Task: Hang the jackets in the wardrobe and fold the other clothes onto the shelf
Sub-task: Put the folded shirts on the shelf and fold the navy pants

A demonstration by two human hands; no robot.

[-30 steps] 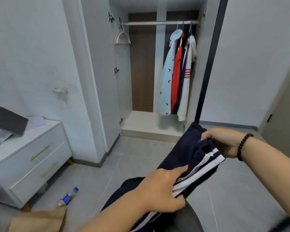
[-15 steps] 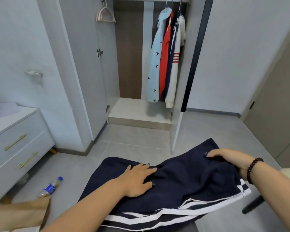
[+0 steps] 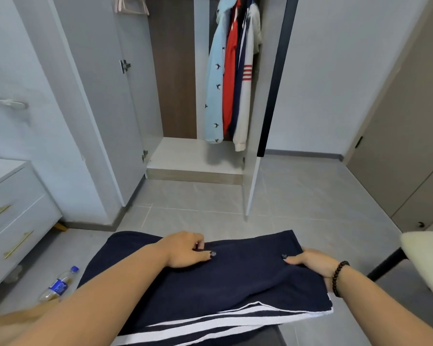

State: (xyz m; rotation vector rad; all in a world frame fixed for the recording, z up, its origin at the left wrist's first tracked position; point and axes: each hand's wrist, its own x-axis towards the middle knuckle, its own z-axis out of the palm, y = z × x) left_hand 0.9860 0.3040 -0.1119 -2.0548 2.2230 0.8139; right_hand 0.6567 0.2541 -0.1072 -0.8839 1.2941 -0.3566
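Head view: two hands point(image 3: 185, 250) point(image 3: 313, 264) press one navy garment point(image 3: 245, 278)

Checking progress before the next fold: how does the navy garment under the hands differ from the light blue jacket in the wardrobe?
The navy garment lies flat and folded beneath both hands; the light blue jacket hangs upright in the wardrobe. The navy garment has white stripes along one edge; the light blue jacket has small dark bird prints. The navy garment is being handled; the jacket is untouched. Both are clothing.
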